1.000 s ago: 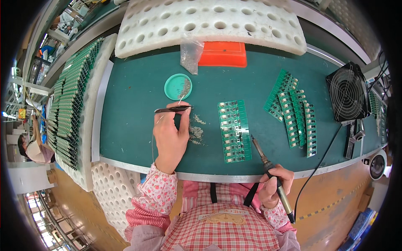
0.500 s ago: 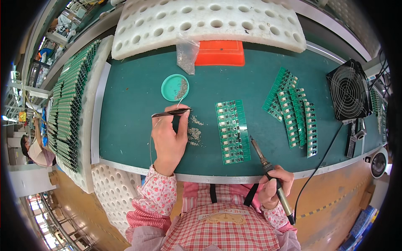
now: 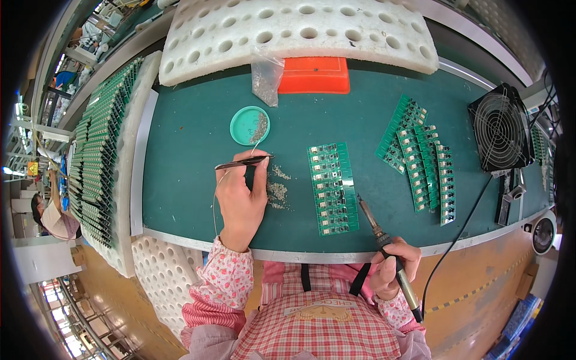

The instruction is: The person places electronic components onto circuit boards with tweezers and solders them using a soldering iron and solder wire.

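Note:
My left hand [image 3: 242, 201] is closed around dark tweezers [image 3: 243, 162], whose tips point right, close to scattered small pale components [image 3: 277, 192] on the green mat. A thin solder wire [image 3: 215, 207] also runs through that hand and sticks up toward the round turquoise lid [image 3: 250, 126], which holds more of the tiny parts. In my right hand [image 3: 396, 268] is a soldering iron [image 3: 384, 240], its tip slanting up beside the green circuit board panel [image 3: 333, 189]. The tip looks apart from the panel's right edge.
Several more board strips [image 3: 420, 162] lie overlapped on the right, near a black fan [image 3: 500, 129]. At the back are a bag of components [image 3: 266, 81], a red tray [image 3: 315, 76] and a white foam block [image 3: 294, 36]. Board stacks [image 3: 105, 150] stand left. The iron's cord [image 3: 459, 240] crosses the front edge.
My left hand and the tweezers have shifted very slightly left. My right hand and the soldering iron stay where they were.

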{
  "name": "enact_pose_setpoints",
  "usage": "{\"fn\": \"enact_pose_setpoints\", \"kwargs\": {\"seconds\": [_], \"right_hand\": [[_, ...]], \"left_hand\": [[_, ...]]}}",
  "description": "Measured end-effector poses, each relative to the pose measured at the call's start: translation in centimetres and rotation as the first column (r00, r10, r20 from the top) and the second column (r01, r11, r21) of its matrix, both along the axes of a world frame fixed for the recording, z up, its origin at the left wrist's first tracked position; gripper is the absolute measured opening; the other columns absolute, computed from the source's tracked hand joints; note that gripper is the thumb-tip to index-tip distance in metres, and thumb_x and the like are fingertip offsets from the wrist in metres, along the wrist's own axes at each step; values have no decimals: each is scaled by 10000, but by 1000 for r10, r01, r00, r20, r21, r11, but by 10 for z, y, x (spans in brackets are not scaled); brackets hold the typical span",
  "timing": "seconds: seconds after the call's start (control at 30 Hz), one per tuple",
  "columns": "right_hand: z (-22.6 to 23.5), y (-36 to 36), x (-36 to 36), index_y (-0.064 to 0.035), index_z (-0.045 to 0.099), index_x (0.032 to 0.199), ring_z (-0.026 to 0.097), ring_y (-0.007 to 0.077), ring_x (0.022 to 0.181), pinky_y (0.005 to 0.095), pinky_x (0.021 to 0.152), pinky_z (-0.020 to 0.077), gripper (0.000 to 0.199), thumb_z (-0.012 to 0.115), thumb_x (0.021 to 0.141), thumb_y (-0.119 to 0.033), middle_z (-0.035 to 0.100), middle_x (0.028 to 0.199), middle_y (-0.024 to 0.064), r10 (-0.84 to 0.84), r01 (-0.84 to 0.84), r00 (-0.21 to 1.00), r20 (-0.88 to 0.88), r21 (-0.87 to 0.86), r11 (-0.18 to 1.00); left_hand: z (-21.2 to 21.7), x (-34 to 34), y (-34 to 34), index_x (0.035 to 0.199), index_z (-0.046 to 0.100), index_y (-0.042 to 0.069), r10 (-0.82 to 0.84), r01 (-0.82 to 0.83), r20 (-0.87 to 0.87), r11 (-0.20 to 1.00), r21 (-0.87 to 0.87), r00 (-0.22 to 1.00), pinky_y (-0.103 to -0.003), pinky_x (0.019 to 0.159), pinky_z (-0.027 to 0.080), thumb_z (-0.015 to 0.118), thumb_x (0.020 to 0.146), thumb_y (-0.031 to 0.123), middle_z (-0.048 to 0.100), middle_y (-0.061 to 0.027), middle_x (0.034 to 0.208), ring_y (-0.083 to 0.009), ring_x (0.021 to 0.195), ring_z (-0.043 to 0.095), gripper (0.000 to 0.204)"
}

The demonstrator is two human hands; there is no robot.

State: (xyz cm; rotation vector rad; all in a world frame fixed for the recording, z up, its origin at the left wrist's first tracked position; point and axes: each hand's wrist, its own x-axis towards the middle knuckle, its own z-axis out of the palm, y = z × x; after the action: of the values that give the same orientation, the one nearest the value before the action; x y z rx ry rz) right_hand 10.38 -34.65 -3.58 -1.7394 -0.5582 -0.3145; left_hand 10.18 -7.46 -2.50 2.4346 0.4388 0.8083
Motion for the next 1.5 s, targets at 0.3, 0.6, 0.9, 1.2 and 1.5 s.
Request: {"fn": "enact_pose_setpoints", "kwargs": {"seconds": [0.3, 0.6, 0.9, 1.2, 1.5], "right_hand": [[-4, -2, 1, 3, 571, 1004, 546, 147, 469, 282, 466, 426, 203, 606, 944, -188, 566, 544, 36, -5, 3, 1000, 28, 59, 998], [-6, -2, 1, -21, 596, 1017, 540, 172, 494, 309, 488, 429, 150, 631, 907, -117, 566, 609, 45, -14, 14, 1000, 21, 18, 1000], [-5, -3, -5, -18, 594, 1026, 546, 184, 524, 311, 505, 436, 152, 640, 908, -102, 631, 726, 88, -17, 17, 1000, -20, -8, 1000], [-6, -4, -7, -15, 600, 1019, 563, 180, 537, 303, 520, 456, 161, 649, 924, -135, 654, 756, 96, -22, 22, 999, -24, -11, 1000], [-6, -3, -6, -6, 605, 1001, 587, 192, 547, 306, 521, 471, 162, 653, 910, -131, 665, 760, 105, -25, 25, 1000, -2, 8, 1000]], "left_hand": [[1, 0, -2, 863, 646, 11, -7, 8, -13, 996, 91, 1000, -349, 822, 454, 710, 891, 58, 737, -59, 987, -250, 826, 654, 84], [16, -27, -25, 965, 668, -15, -209, 198, -22, 949, -246, 978, -303, 765, 524, 647, 906, -32, 704, -97, 993, -205, 847, 683, 65], [10, -55, -65, 996, 669, -33, -419, 413, 19, 886, -208, 908, -308, 735, 551, 671, 851, -100, 693, -142, 1003, -240, 838, 695, 160], [5, -55, -73, 992, 682, 10, -397, 395, 15, 907, -149, 918, -350, 752, 520, 701, 803, -76, 707, -113, 992, -289, 861, 665, 208], [5, -53, -74, 1006, 672, 29, -388, 386, -3, 916, -111, 922, -354, 762, 516, 706, 806, -64, 707, -110, 992, -288, 868, 661, 223]]}}
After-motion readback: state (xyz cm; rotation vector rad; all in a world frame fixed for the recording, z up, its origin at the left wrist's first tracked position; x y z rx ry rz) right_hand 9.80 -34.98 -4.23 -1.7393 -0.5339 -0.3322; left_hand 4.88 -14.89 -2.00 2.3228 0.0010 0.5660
